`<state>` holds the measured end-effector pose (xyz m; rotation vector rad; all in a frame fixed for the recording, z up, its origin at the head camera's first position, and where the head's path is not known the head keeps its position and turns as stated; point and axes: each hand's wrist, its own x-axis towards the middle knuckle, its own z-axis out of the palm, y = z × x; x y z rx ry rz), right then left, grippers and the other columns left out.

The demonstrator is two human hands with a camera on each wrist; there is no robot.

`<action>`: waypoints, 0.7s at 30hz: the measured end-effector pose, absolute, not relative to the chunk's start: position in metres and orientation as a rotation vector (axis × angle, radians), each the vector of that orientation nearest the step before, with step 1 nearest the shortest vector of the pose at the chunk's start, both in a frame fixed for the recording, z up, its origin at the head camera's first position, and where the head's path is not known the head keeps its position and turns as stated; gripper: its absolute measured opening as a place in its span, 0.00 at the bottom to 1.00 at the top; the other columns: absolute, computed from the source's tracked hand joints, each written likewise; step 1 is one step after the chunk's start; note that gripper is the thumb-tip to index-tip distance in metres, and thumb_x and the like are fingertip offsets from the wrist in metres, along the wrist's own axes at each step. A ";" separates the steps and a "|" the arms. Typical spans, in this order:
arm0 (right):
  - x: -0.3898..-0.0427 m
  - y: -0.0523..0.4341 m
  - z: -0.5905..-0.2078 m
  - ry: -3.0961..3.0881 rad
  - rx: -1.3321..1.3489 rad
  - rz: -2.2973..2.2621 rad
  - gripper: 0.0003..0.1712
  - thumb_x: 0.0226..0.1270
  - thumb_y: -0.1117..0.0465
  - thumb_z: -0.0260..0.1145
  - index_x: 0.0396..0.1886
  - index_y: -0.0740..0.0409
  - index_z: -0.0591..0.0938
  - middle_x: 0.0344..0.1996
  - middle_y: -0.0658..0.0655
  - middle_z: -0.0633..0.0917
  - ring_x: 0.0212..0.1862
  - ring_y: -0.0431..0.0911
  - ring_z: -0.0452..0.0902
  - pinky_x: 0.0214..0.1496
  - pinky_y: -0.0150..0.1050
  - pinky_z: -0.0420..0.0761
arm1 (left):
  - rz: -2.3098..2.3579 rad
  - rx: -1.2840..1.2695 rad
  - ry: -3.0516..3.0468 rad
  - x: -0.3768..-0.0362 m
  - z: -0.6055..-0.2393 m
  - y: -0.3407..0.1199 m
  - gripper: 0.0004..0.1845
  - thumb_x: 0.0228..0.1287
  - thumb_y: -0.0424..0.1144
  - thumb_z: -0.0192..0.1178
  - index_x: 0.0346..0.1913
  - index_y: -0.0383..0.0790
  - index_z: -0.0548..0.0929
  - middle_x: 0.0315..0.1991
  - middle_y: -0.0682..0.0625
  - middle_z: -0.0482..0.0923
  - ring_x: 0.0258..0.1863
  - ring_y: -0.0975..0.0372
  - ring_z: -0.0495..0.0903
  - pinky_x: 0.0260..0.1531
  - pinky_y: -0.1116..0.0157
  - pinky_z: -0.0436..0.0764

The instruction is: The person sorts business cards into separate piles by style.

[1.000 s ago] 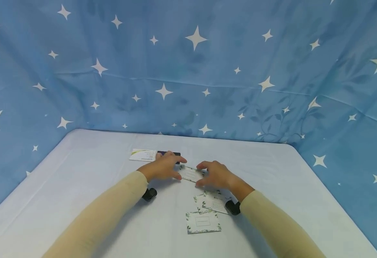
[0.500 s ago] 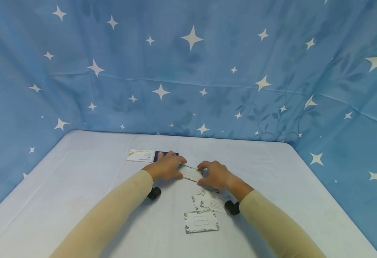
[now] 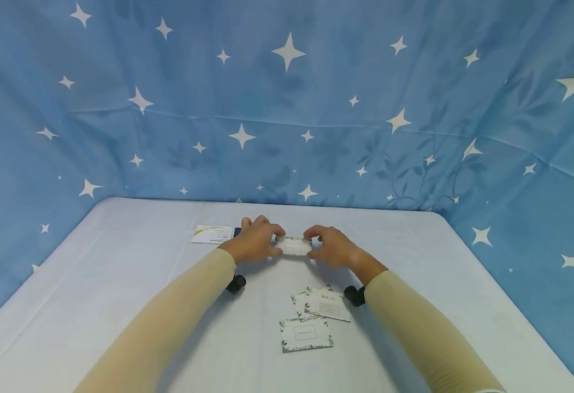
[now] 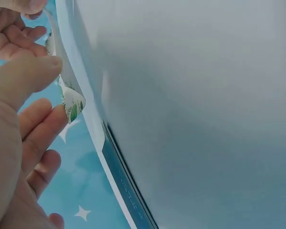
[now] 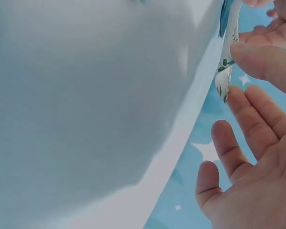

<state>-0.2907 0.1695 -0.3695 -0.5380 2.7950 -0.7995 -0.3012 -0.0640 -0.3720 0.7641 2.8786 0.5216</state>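
A small white card with a leafy border [image 3: 294, 246] is held between both hands just above the bench [image 3: 119, 284], toward its far middle: the left hand [image 3: 254, 243] pinches its left end between thumb and fingers, and the right hand [image 3: 331, 248] pinches the right end the same way, so each hand is closed on the card. In the wrist views the card shows edge-on, its green-leaf corner caught between thumb and fingertip [image 4: 69, 102] [image 5: 225, 76]. By the look of things, this one card is lifted and in hand while the others wait: two overlapping leaf-bordered cards [image 3: 323, 304] lie nearer the person, with one more leaf-bordered card [image 3: 306, 334] lying apart in front of them. Beyond the left hand a white card with a yellow-green swoosh [image 3: 212, 233] lies flat, a dark card [image 3: 238, 231] peeking out beside it. The bench is covered in a plain pale sheet, and blue cloth with white stars [image 3: 287, 109] hangs around it on three sides.
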 end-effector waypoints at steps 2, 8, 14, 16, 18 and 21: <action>-0.298 0.168 -0.368 2.796 -0.504 -0.801 0.27 0.65 0.61 0.71 0.64 0.57 0.77 0.60 0.56 0.79 0.63 0.56 0.71 0.61 0.51 0.72 | 0.511 0.749 2.889 -0.307 -0.372 -0.063 0.24 0.65 0.51 0.68 0.63 0.51 0.81 0.49 0.56 0.77 0.54 0.58 0.64 0.48 0.52 0.53; -0.316 0.163 -0.373 2.783 -0.395 -0.824 0.27 0.67 0.62 0.69 0.65 0.55 0.76 0.63 0.56 0.77 0.64 0.54 0.69 0.64 0.50 0.70 | 0.466 0.702 2.908 -0.320 -0.374 -0.058 0.24 0.67 0.49 0.67 0.65 0.49 0.80 0.49 0.55 0.80 0.60 0.55 0.64 0.51 0.50 0.53; -0.323 0.160 -0.383 2.760 -0.360 -0.839 0.28 0.66 0.63 0.68 0.66 0.56 0.76 0.63 0.57 0.77 0.61 0.54 0.71 0.64 0.50 0.69 | 0.406 0.660 2.903 -0.328 -0.380 -0.055 0.26 0.68 0.49 0.66 0.67 0.48 0.78 0.50 0.54 0.81 0.60 0.55 0.64 0.51 0.51 0.55; -0.324 0.160 -0.386 2.759 -0.373 -0.834 0.28 0.66 0.63 0.68 0.66 0.57 0.76 0.62 0.58 0.77 0.61 0.54 0.71 0.64 0.50 0.68 | 0.396 0.653 2.892 -0.328 -0.381 -0.055 0.27 0.68 0.49 0.66 0.67 0.48 0.78 0.52 0.53 0.80 0.60 0.55 0.64 0.51 0.51 0.55; -0.325 0.159 -0.387 2.757 -0.381 -0.827 0.28 0.66 0.63 0.68 0.66 0.57 0.76 0.63 0.58 0.77 0.62 0.54 0.71 0.65 0.51 0.67 | 0.390 0.646 2.887 -0.329 -0.382 -0.055 0.27 0.68 0.49 0.66 0.67 0.47 0.78 0.54 0.53 0.80 0.61 0.55 0.63 0.51 0.51 0.55; -0.327 0.159 -0.387 2.748 -0.377 -0.829 0.28 0.67 0.62 0.68 0.66 0.57 0.76 0.64 0.58 0.76 0.66 0.55 0.68 0.68 0.52 0.64 | 0.385 0.641 2.885 -0.330 -0.382 -0.056 0.27 0.68 0.49 0.66 0.67 0.47 0.77 0.55 0.52 0.79 0.61 0.54 0.63 0.51 0.51 0.56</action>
